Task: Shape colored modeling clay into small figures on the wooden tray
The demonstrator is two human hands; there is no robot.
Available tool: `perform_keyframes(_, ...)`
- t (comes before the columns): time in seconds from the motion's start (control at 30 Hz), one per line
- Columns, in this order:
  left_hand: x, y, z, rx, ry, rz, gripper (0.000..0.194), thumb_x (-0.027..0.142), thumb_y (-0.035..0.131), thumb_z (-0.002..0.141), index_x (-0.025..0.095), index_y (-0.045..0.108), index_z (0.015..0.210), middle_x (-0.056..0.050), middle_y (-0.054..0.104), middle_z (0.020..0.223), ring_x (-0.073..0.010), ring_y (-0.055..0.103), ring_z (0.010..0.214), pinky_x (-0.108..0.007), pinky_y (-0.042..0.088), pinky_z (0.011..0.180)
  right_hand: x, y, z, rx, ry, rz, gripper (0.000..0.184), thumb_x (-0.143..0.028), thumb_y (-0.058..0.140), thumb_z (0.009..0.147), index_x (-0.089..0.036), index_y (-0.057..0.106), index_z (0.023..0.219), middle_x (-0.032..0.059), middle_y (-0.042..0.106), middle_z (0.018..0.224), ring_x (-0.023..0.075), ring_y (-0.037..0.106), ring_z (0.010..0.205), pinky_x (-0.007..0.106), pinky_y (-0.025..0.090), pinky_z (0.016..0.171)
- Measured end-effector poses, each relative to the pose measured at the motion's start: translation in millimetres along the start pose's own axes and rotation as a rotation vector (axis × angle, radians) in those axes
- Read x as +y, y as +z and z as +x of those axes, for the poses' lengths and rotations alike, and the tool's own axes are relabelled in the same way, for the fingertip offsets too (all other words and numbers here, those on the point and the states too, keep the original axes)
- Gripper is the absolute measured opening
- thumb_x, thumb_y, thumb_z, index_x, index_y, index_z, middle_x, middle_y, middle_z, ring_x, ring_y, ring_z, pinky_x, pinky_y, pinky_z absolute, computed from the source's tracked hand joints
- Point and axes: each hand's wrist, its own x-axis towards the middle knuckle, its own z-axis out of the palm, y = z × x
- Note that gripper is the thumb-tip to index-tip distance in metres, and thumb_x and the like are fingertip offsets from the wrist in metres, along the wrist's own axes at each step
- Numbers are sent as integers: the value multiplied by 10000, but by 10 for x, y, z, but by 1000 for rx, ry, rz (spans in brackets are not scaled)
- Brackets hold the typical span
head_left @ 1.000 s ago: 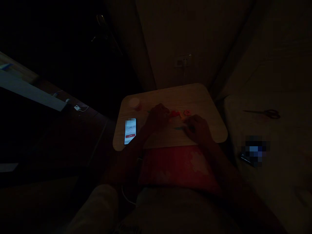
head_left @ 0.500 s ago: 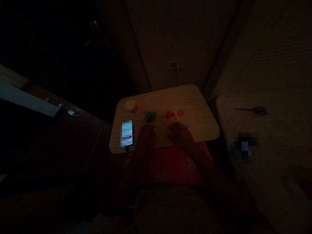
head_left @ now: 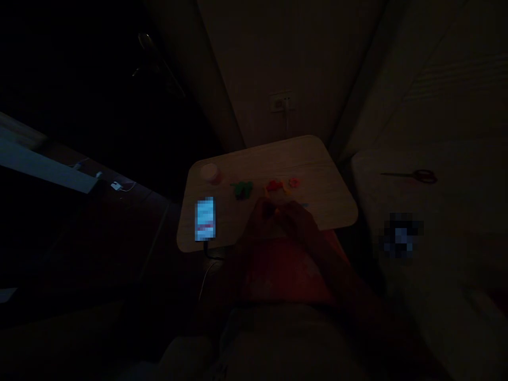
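Note:
My left hand (head_left: 260,218) and my right hand (head_left: 300,218) meet over the near side of the small table. Between their fingertips is a small orange piece (head_left: 277,211), too dim to tell its kind. Fingers of both hands are bent and closed around it. Just beyond them lie a red piece (head_left: 274,185) with yellow-orange parts (head_left: 286,189) at its sides, and a pink ring-shaped piece (head_left: 294,182). A green shape (head_left: 242,189) sits to the left of these. Beside my right hand, a thin bluish piece (head_left: 304,205) is partly hidden.
A lidded tub (head_left: 210,173) stands at the back left of the wooden table (head_left: 257,156). A lit phone (head_left: 205,218) with a cable lies at its left edge. Scissors (head_left: 424,176) rest on the pale surface at right. A wall socket (head_left: 282,101) is behind. The room is very dark.
My left hand has moved right with the orange piece and now meets my right hand. Fingers of the right hand have closed in on the piece. The view has shifted slightly.

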Motion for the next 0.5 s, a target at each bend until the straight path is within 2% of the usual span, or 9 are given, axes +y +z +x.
perform_keyframes(0.07, -2, 1, -8, 10, 8, 16, 436, 469, 781, 812, 208, 540, 1065, 5, 617, 893, -143, 608, 798, -263, 504, 731, -12, 29, -6, 7, 15, -4, 288, -297, 496, 1033, -233, 719, 1204, 119, 673, 1084, 256, 649, 997, 401, 558, 898)
perform_keyframes(0.13, 15, -16, -16, -32, 35, 114, 355, 465, 720, 866, 199, 575, 1050, -4, 631, 877, -154, 605, 793, -272, 491, 726, -12, 60, -6, 11, 24, -5, 249, -291, 507, 1018, -228, 718, 1134, 114, 671, 1065, 252, 645, 972, 391, 555, 873)
perform_keyframes(0.2, 40, -36, -16, -98, 74, 259, 284, 466, 632, 931, 183, 626, 914, -14, 635, 813, -166, 592, 773, -289, 468, 723, 1, 85, -8, 27, 15, 0, 198, -284, 522, 995, -217, 699, 1051, 107, 667, 1019, 247, 637, 930, 380, 547, 840)
perform_keyframes(0.27, 61, -50, -8, -143, 93, 369, 356, 464, 570, 968, 174, 633, 773, -20, 626, 751, -172, 578, 743, -302, 445, 716, 25, 100, -15, 43, 19, -1, 145, -285, 546, 967, -210, 666, 997, 98, 660, 971, 239, 627, 882, 369, 536, 805)
perform_keyframes(0.33, 72, -54, 2, -155, 87, 415, 393, 458, 545, 981, 170, 637, 730, -21, 620, 720, -172, 569, 714, -307, 433, 705, 50, 103, -24, 55, 64, -3, 129, -299, 586, 937, -206, 637, 1011, 85, 659, 942, 230, 621, 833, 356, 524, 764)
perform_keyframes(0.4, 75, -55, 8, -151, 98, 406, 386, 450, 538, 981, 170, 647, 738, -22, 627, 728, -175, 575, 722, -306, 440, 714, 65, 93, -26, 42, 113, 5, 204, -330, 637, 909, -203, 618, 1068, 73, 664, 936, 220, 618, 788, 342, 513, 722)
perform_keyframes(0.5, 71, -66, 10, -146, 150, 361, 360, 432, 536, 973, 172, 650, 752, -27, 633, 760, -180, 584, 753, -304, 451, 729, 65, 67, -12, -11, 73, 6, 225, -374, 632, 931, -203, 617, 1076, 86, 671, 972, 230, 629, 826, 347, 508, 746)
